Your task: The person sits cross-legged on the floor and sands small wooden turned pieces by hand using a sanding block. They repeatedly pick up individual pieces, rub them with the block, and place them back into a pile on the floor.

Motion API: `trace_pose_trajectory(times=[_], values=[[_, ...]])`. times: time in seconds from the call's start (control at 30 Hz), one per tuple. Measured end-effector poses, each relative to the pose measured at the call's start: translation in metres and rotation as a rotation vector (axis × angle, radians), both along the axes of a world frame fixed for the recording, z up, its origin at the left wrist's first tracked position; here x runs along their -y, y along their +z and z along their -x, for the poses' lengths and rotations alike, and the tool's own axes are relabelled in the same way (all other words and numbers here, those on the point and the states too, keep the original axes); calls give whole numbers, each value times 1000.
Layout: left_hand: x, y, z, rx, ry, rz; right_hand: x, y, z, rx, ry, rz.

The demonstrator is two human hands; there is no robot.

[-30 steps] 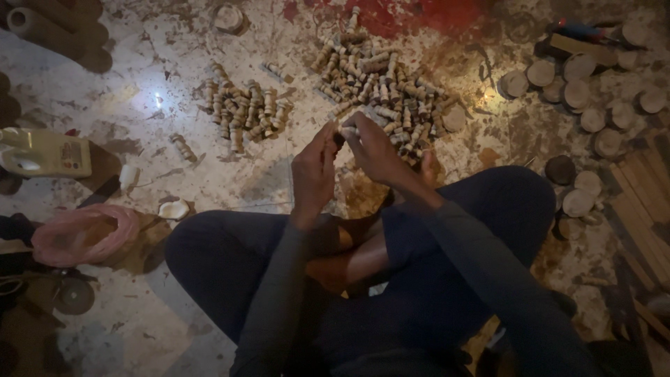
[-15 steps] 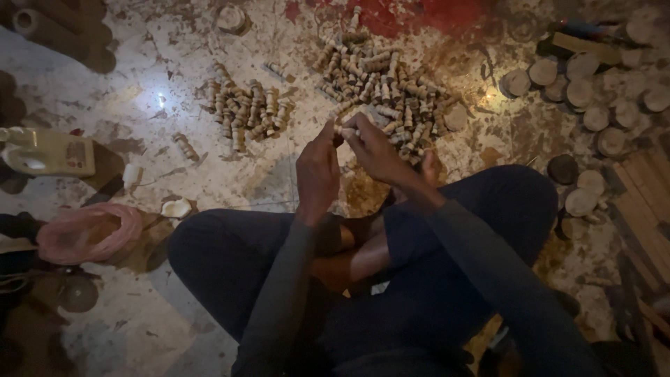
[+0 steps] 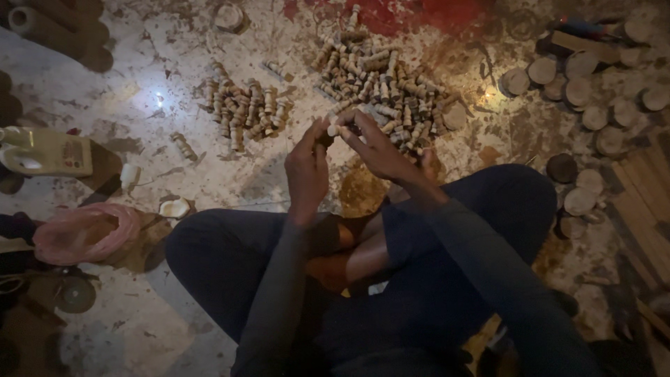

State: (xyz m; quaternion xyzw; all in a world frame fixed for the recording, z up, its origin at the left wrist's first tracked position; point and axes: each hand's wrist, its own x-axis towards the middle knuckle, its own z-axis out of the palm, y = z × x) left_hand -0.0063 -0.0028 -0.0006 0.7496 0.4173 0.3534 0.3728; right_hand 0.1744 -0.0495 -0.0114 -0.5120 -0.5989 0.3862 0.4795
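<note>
Little has moved since a second ago: left hand (image 3: 307, 167) and right hand (image 3: 373, 146) still pinch one small pale turned wooden peg (image 3: 333, 128) together above the large peg heap (image 3: 384, 91).

The scene is dim and warm-toned, lit from above near the camera: a small white glare spot sits on the floor (image 3: 159, 99) at upper left, and a fainter one at upper right. Corners fall into deep shadow (the lower right is almost black). Detail is soft and grainy, and the legs read as dark shapes.
</note>
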Motion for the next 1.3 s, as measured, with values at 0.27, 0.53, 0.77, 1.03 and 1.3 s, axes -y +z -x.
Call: trace_pose_trajectory(times=[0.27, 0.53, 0.77, 1.03, 1.3], values=[[-4, 5, 1, 121, 21, 181, 2, 6, 0, -2, -24, 23], [-3, 3, -1, 212, -27, 264, -1, 4, -1, 220, -128, -135], [0, -4, -5, 207, -39, 320, 1, 12, 2, 251, -254, -48], [3, -21, -3, 289, -59, 325, 2, 9, 8, 311, -311, -141], [4, -24, -4, 345, -74, 418, 0, 6, 6, 368, -268, -223]])
